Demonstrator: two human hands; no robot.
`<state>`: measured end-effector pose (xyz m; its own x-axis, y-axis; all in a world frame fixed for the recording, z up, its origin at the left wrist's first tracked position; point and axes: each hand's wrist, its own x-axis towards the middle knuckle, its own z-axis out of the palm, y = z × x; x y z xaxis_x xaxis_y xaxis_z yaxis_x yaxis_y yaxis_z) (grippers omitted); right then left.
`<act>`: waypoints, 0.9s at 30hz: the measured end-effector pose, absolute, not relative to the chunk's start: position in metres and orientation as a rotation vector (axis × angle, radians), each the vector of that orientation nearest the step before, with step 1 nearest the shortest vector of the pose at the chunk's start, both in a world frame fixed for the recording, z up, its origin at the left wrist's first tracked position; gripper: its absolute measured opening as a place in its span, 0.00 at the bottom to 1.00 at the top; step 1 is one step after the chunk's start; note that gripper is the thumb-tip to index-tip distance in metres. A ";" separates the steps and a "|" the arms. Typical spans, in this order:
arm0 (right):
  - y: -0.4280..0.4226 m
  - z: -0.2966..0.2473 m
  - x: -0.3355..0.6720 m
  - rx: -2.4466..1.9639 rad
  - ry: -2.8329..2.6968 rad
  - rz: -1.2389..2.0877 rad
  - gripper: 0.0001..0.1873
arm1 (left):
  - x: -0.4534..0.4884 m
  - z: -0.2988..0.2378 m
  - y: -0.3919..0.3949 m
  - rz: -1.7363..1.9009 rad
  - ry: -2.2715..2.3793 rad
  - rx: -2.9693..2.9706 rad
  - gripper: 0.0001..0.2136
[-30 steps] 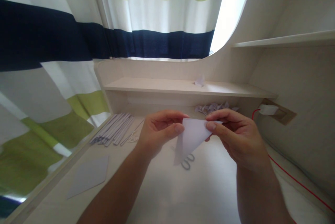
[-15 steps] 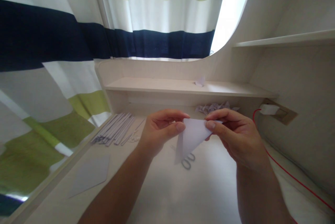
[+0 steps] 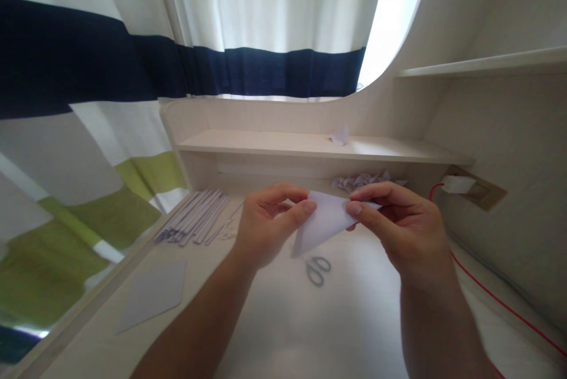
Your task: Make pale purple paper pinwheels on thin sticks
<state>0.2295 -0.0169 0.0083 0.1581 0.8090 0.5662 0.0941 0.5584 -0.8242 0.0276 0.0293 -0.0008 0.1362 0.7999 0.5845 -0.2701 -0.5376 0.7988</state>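
A folded pale lilac paper triangle hangs in the air above the desk, its point down and to the left. My left hand pinches its upper left edge between thumb and fingers. My right hand pinches its upper right corner. Small scissors lie on the desk just below the paper.
A flat lilac sheet lies at the desk's left front. Several paper strips lie at the back left. A pile of folded paper pieces sits under the shelf, one more folded piece on the shelf. A red cable runs along the right wall to a socket.
The paper triangle has tilted, its lower point swinging up and left, so the scissors beneath now show fully. Both hands stay pinched on it.
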 end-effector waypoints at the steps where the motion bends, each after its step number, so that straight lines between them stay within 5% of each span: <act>1: -0.017 0.008 0.229 -0.868 -1.333 0.615 0.06 | 0.028 0.000 0.028 1.556 0.546 1.563 0.03; 7: -0.013 0.007 0.230 -0.845 -1.320 0.635 0.07 | 0.023 -0.001 0.030 1.510 0.476 1.588 0.10; 13: -0.011 0.007 0.232 -0.835 -1.240 0.643 0.06 | 0.002 0.011 0.029 1.036 0.521 1.913 0.35; 19: -0.013 0.007 0.229 -0.873 -1.272 0.582 0.06 | 0.007 0.011 0.024 1.095 0.686 1.983 0.15; 27: -0.012 0.007 0.228 -0.900 -1.288 0.566 0.06 | 0.015 0.004 0.027 1.218 0.692 1.942 0.12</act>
<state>0.2282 -0.0124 0.0069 0.2204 0.7939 0.5668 0.1196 0.5547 -0.8234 0.0152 0.0269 0.0044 0.4068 0.7519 0.5188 0.0604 -0.5887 0.8061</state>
